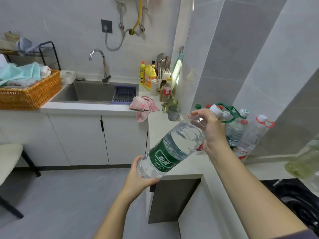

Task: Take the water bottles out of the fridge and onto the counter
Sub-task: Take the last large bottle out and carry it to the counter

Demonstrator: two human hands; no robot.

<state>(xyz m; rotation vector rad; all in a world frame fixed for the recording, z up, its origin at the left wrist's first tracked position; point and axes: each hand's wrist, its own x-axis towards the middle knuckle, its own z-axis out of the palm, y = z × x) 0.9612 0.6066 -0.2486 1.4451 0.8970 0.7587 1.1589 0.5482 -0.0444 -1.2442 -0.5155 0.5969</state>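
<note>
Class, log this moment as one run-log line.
left hand: holds base | right hand: grips neck | green-label water bottle: tilted, airborne | other water bottles: standing on counter

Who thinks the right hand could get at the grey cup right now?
Probably not yet: the right hand grips the bottle by its neck, though the cup stands near it with nothing between.

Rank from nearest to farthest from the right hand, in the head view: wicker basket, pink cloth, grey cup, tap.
1. Grey cup, beside the right hand.
2. Pink cloth, counter edge.
3. Tap, behind the sink.
4. Wicker basket, far left.
</note>
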